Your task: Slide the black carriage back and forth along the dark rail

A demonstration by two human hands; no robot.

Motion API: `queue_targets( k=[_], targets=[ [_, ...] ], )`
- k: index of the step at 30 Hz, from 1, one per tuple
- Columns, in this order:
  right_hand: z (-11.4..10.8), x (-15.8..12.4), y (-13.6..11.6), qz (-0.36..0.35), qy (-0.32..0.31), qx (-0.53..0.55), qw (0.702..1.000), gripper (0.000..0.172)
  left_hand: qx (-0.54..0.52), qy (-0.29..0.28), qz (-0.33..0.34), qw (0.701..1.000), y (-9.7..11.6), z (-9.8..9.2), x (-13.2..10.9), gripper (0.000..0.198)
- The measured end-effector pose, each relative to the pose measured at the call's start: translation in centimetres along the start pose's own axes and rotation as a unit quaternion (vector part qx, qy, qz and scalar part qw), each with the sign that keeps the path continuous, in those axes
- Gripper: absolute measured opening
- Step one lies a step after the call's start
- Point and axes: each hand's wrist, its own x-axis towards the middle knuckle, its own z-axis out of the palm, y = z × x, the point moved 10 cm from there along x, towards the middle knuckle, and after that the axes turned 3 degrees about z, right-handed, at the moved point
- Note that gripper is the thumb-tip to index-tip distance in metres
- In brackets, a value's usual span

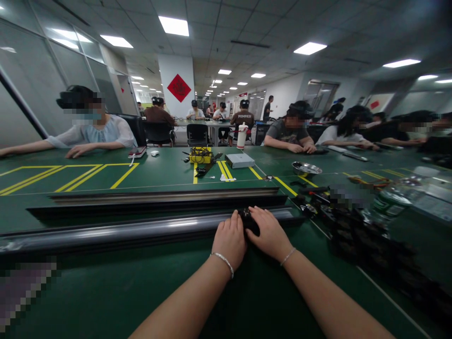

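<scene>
A long dark bar [141,229] with a glossy band along it lies crosswise on the green table in front of me. My left hand [230,239] is closed over this bar, its fingers bent and pressed together. Beside it, my right hand [269,231] grips a small black part [250,221] that sits on the bar; its fingers cover much of the piece, so its exact kind cannot be made out. Both hands are close together, thumbs inward. Just behind run a black strip [141,205] and another long bar with a paler face [162,195].
Black parts [363,240] crowd the right side, near a clear plastic bottle [390,200]. Farther back are a metal bowl [306,168], a grey box [240,161], a yellow box with cables [200,154] and a white cup [242,136]. Several people sit across the table [169,162].
</scene>
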Motion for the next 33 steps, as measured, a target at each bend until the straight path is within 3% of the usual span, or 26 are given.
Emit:
queue_targets(
  k=[33],
  targets=[
    [-0.38, 0.02, 0.22, 0.004, 0.014, 0.015, 1.000, 0.049, -0.019, -0.026, 0.026, 0.999, -0.69, 0.10, 0.14, 0.052]
  ],
)
